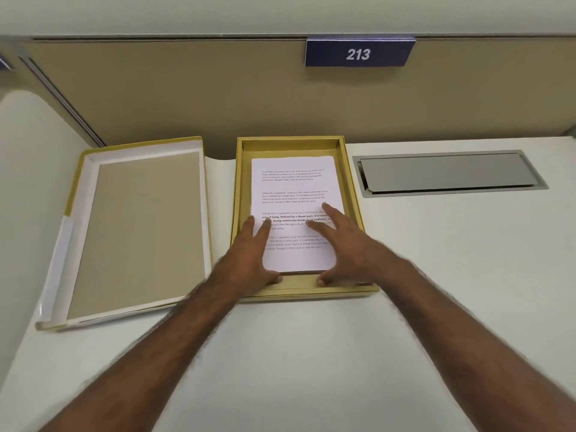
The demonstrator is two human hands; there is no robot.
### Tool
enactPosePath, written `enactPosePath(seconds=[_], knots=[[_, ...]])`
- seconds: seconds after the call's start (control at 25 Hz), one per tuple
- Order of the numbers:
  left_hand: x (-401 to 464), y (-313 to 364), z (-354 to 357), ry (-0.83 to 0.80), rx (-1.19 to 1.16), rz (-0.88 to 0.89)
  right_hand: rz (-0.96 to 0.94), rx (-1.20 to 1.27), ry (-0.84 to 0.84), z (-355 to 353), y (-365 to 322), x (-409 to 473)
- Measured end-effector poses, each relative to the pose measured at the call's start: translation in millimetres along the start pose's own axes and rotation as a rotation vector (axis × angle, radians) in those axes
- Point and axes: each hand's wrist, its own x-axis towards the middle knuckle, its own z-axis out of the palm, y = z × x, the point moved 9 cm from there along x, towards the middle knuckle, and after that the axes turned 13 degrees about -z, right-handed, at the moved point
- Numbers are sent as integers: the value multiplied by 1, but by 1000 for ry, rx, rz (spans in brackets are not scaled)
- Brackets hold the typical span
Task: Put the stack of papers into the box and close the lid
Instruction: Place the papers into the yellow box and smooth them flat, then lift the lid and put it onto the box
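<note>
In the head view, the stack of papers (294,213) is seen lying flat inside the yellow box (355,198), nearer the front wall than the back, with a bare strip of box floor left beyond its far edge. The left hand (252,254) is laid on the stack's left margin with fingers spread and flat, its thumb down at the front edge of the sheets; the right hand (346,244) is laid likewise on the right margin, fingers splayed, thumb at the front corner. Nothing is pinched by either hand; the sheets are only pressed and squared. The first step is judged to be all but done, the papers being settled into place. The lid (137,232) is seen lying inside-up on the table (311,353), just left of the box and not yet touched. Next, it is judged, the hands would have to be lifted off, the lid taken by its sides, turned over and lowered squarely so that its walls slip over the box's rim
</note>
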Motion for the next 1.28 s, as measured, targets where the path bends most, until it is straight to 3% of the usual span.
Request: enactPosePath(seconds=[0.4,0.48,0.56,0.64,0.72,0.84,0.96,1.12,1.28], knots=[[-18,-5,-11,44,-37,38,14,21,87,4,-6,-8],[-37,-27,-32,193,-169,30,19,3,156,-2,-16,-7],[-63,-76,-61,450,-445,-41,8,38,258,-9,-32,-6],[-98,-148,-78,718,-751,-222,-37,117,343,-11,-59,-4],[-128,-206,-71,820,-909,-465,-133,150,378,-7,-96,3],[-147,-258,-34,706,-1102,-710,-290,146,347,9,-155,20],[-147,-285,3,519,-1487,-831,-442,156,266,34,-208,37],[-141,-292,15,391,-1699,-837,-561,25,63,87,-261,55],[-135,-281,20,295,-1841,-780,-540,-120,77,118,-278,73]])
